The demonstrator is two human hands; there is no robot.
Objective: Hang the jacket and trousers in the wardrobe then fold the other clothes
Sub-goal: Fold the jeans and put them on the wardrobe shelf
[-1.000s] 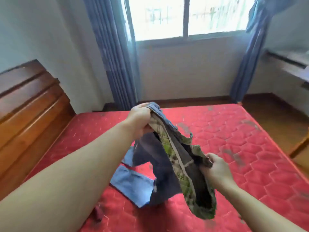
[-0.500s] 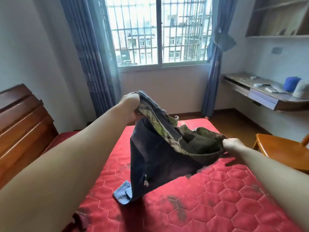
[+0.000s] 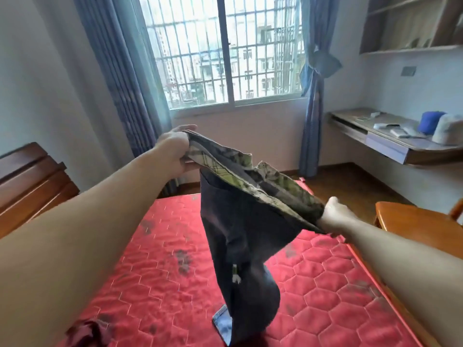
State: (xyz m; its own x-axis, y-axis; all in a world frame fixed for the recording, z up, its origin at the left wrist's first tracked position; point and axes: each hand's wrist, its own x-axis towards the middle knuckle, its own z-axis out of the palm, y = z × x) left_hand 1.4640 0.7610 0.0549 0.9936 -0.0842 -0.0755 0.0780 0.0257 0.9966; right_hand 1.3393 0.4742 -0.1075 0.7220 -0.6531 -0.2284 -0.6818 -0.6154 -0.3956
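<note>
Dark navy trousers [image 3: 240, 236] with a green plaid lining at the waist hang in the air over the red mattress [image 3: 155, 279]. My left hand [image 3: 175, 146] grips one end of the waistband, raised high. My right hand [image 3: 333, 214] grips the other end, lower and to the right. The legs drop down, and a light blue turned-up cuff [image 3: 221, 324] touches the mattress. A dark red garment [image 3: 85, 333] lies crumpled at the mattress's near left corner.
A wooden headboard [image 3: 30, 181] stands at the left. A wooden chair [image 3: 413, 221] sits right of the bed. A wall desk [image 3: 390, 139] carries a blue object, a white object and papers. Window and blue curtains are ahead.
Both hands have lifted the trousers higher and spread the waistband wider. My view has tilted up, showing more of the window and desk. The trouser legs now hang nearly clear of the mattress.
</note>
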